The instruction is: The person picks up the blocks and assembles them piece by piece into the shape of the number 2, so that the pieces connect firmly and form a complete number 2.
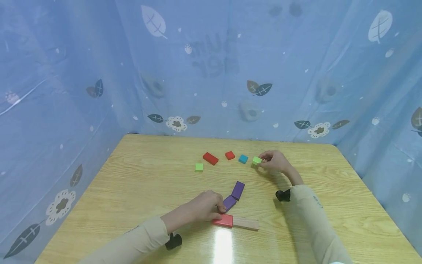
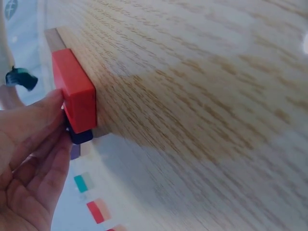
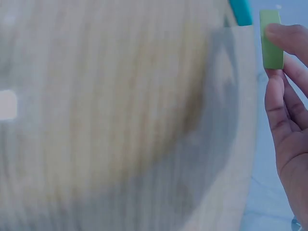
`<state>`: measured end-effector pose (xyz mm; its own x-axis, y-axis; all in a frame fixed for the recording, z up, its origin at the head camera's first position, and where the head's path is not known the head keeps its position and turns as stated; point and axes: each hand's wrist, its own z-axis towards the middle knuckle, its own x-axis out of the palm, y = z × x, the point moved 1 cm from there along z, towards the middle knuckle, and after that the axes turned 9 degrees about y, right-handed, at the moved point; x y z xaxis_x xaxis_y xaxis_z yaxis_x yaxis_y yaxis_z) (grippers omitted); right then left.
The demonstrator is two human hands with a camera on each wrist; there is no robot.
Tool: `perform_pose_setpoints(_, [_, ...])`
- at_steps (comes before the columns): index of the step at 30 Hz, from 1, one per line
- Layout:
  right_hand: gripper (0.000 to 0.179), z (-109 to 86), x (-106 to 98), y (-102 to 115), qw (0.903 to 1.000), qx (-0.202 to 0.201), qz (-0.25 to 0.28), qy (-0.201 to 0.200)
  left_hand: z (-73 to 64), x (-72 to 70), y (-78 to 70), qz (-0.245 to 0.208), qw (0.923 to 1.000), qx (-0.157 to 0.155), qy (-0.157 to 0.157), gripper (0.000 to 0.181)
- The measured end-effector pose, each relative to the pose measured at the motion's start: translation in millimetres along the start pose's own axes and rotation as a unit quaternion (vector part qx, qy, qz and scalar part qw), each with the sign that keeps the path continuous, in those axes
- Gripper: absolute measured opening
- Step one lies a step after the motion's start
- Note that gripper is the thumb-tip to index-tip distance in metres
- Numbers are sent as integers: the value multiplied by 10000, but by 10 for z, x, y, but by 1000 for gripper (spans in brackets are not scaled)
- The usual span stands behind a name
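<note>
My left hand [image 1: 206, 206] holds a red rectangular block [image 1: 223, 220] near the front of the table, its thumb against the block and its fingers at the far side. Those fingers are close to a purple block [image 1: 229, 203]; whether they touch it I cannot tell. A second purple block [image 1: 238, 190] lies end to end with the first, at an angle. Beside the red block stretches a plain wooden block [image 1: 245, 223]. At the back right, my right hand [image 1: 276, 161] pinches a small light green block [image 3: 273, 41] between thumb and fingers, raised off the table in the right wrist view.
Left of my right hand are a blue block [image 1: 243, 158], a small red block [image 1: 229, 155], a longer red block [image 1: 210, 158] and another green block [image 1: 199, 167]. A blue patterned curtain [image 1: 211, 73] surrounds the wooden table [image 1: 141, 176] at its back and sides.
</note>
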<state>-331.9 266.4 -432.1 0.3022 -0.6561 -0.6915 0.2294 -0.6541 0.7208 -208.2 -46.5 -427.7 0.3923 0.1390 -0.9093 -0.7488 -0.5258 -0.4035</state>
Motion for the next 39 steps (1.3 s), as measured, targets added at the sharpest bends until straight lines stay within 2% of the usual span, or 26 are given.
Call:
perform_pose_setpoints(5, [32, 7, -57, 88, 9994, -63, -38, -329, -5, -2, -1, 13, 10000, 34, -26, 18])
perform_pose_setpoints(10, [33, -8, -28, 124, 9989, -78, -43, -466, -2, 14, 0, 45, 10000, 17, -21, 17])
perform_pose_setpoints(13, [32, -26, 0, 135, 9984, -227, 20, -512, 2, 23, 6, 53, 10000, 51, -22, 17])
perform_pose_setpoints(19, [31, -76, 55, 244, 9982, -400, 132, -430, 7, 29, 6, 41, 10000, 25, -6, 17])
perform_pose_setpoints(27, [30, -173, 65, 539, 9967, -662, 412, -205, -11, 38, 28, -210, 9998, 15, -23, 18])
perform_pose_setpoints(34, [31, -67, 142, 309, 9965, -751, 271, -233, -17, 54, 40, -323, 9995, 1, -35, 19])
perform_pose_setpoints(39, [32, -51, 168, 251, 9958, -823, 360, -156, -14, 57, 50, -390, 9992, 20, -77, 18])
